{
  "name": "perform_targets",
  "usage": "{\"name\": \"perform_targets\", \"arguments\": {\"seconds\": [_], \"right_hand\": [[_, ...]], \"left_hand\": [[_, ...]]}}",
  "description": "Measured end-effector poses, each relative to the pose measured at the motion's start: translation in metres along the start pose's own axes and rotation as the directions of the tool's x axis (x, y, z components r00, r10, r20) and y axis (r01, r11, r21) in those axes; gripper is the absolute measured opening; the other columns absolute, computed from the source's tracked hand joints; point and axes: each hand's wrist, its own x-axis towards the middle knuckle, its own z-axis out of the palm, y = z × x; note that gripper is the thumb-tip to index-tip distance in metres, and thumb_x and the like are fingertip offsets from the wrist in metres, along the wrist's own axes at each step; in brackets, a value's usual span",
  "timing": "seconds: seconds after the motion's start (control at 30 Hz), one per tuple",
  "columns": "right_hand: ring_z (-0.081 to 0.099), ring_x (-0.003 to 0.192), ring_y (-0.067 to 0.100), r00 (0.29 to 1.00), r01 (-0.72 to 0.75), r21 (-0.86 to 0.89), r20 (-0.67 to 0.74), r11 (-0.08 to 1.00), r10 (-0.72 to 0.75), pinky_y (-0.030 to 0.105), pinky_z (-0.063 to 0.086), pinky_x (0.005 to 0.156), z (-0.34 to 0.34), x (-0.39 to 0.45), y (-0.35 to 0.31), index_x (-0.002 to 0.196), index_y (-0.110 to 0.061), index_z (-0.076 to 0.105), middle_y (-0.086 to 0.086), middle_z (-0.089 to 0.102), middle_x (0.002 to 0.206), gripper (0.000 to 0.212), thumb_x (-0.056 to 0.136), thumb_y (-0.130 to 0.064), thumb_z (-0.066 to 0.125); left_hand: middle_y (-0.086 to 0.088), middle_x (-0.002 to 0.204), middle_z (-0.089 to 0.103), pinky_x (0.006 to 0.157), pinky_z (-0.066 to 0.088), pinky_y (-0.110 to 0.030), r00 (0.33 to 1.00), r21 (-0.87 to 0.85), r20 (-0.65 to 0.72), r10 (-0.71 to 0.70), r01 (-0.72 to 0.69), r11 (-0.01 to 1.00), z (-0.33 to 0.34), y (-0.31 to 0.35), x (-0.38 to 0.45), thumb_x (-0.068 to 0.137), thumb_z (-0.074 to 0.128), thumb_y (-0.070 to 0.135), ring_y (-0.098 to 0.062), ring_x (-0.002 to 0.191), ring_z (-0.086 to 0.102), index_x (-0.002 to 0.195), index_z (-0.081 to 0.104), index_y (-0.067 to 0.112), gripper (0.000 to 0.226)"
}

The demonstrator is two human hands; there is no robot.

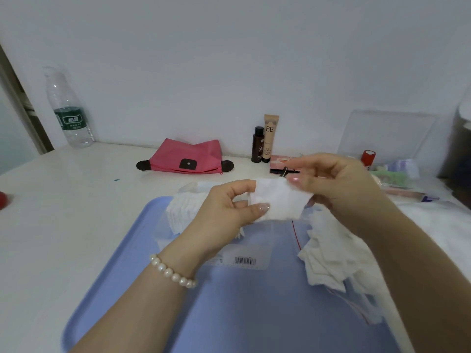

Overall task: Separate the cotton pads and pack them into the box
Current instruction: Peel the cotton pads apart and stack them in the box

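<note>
Starting at the far left edge, we've got one small red thing (4,200), too cut off to say what it is. Behind it by the wall stands one clear water bottle (68,110) with a green label, upright. Moving along the white table (63,200), there's one pink zip pouch (187,157) lying flat near the wall.

In front of us sits one blue tray (107,289). On its far left part is one stack of cotton pads (182,212), partly behind our left hand (224,207), which wears one pearl bracelet (172,272). Under the hands lies one clear plastic bag (244,256) with a barcode label, flat on the tray.

We're holding one cotton pad (276,201) up over the tray between both hands. Left thumb and fingers pinch its left edge; our right hand (339,184) pinches the top right corner with curled fingers. Whether that's a single layer or a couple stuck together, we can't tell.

Behind the hands, by the wall, two cosmetics stand side by side: one dark little bottle (257,145) and one beige BB tube (270,137). Just beside them lies one pinkish palette (281,164).

On the right of the tray is one loose pile of cotton pads (331,256), too jumbled to count. Further back right stands one clear box (387,133) against the wall, with one red cap (368,156) and some blurry packets in front of it.
</note>
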Motion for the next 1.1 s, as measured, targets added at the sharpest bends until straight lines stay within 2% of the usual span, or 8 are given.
{"name": "perform_targets", "arguments": {"seconds": [0.1,0.2,0.37,0.5,0.63,0.83,1.0,1.1], "right_hand": [[0.052,0.056,0.006,0.983,0.076,-0.038,-0.163,0.996,-0.081,0.017,0.048,0.059,-0.016,0.004,0.000,0.084,-0.023,0.070,-0.002,0.057,0.068,0.036,0.074,0.012,0.067],[0.049,0.053,0.009,0.956,0.139,-0.197,-0.228,0.970,-0.183,0.011,0.043,0.050,-0.027,0.003,-0.009,0.087,-0.028,0.066,0.001,0.058,0.078,0.047,0.072,0.016,0.067],[0.064,0.071,0.018,0.977,0.109,0.179,0.161,0.978,-0.139,0.028,0.049,0.065,-0.028,-0.003,-0.019,0.101,-0.021,0.063,0.006,0.070,0.080,0.069,0.037,-0.004,0.084],[0.068,0.082,0.017,0.931,0.101,0.117,0.338,0.988,-0.136,0.024,0.053,0.069,-0.011,-0.008,-0.017,0.113,-0.011,0.057,0.012,0.071,0.085,0.053,0.066,0.011,0.071],[0.066,0.075,0.016,0.939,0.203,-0.049,0.293,0.978,-0.180,0.026,0.053,0.070,0.006,-0.007,-0.009,0.107,-0.013,0.061,0.007,0.073,0.083,0.032,0.082,0.007,0.062],[0.065,0.072,0.015,0.965,0.235,-0.216,0.171,0.948,-0.200,0.037,0.058,0.075,0.010,-0.004,-0.003,0.102,-0.021,0.064,0.005,0.066,0.095,0.050,0.070,0.018,0.068],[0.061,0.067,0.013,0.970,0.233,-0.273,0.135,0.933,-0.203,0.036,0.057,0.071,0.014,-0.004,-0.001,0.097,-0.028,0.063,-0.001,0.063,0.090,0.053,0.068,0.015,0.071],[0.060,0.073,0.017,0.969,0.247,-0.310,0.090,0.918,-0.230,0.034,0.055,0.074,0.017,-0.003,0.003,0.091,-0.034,0.062,-0.003,0.063,0.087,0.053,0.068,0.013,0.071]], "left_hand": [[-0.013,0.089,0.073,0.084,0.052,-0.045,0.999,-0.022,-0.054,0.007,-0.009,1.000,0.000,0.002,0.000,0.085,0.062,-0.001,-0.027,0.080,0.065,0.099,0.068,0.016,0.023],[-0.015,0.088,0.071,0.086,0.047,-0.060,0.996,-0.022,-0.086,0.009,-0.011,1.000,0.000,0.002,0.001,0.083,0.065,0.002,-0.030,0.079,0.060,0.087,0.072,0.026,0.026],[-0.007,0.095,0.065,0.085,0.045,-0.062,0.997,0.014,-0.049,0.054,-0.053,0.998,0.003,0.003,-0.001,0.080,0.062,0.005,-0.031,0.082,0.055,0.096,0.069,0.034,0.034],[-0.008,0.102,0.057,0.077,0.045,-0.067,0.996,0.096,0.034,0.078,-0.081,0.992,0.005,0.005,-0.003,0.072,0.059,0.013,-0.034,0.082,0.057,0.111,0.061,0.041,0.048],[0.002,0.124,0.058,0.078,0.047,-0.056,0.992,0.068,0.082,0.098,-0.104,0.992,0.006,0.006,-0.006,0.071,0.059,0.008,-0.024,0.087,0.065,0.123,0.053,0.035,0.059],[-0.001,0.126,0.057,0.071,0.050,-0.023,0.987,0.017,0.130,0.092,-0.095,0.995,0.005,0.005,-0.004,0.084,0.052,-0.015,-0.019,0.090,0.067,0.125,0.045,0.030,0.061],[0.003,0.124,0.059,0.069,0.049,-0.022,0.986,-0.017,0.134,0.103,-0.101,0.995,0.004,0.002,-0.002,0.081,0.057,-0.008,-0.023,0.091,0.066,0.123,0.046,0.032,0.059],[0.008,0.119,0.061,0.074,0.044,-0.041,0.991,-0.004,0.100,0.091,-0.091,0.996,0.004,0.001,0.000,0.069,0.053,0.002,-0.039,0.093,0.061,0.116,0.051,0.035,0.057]]}}
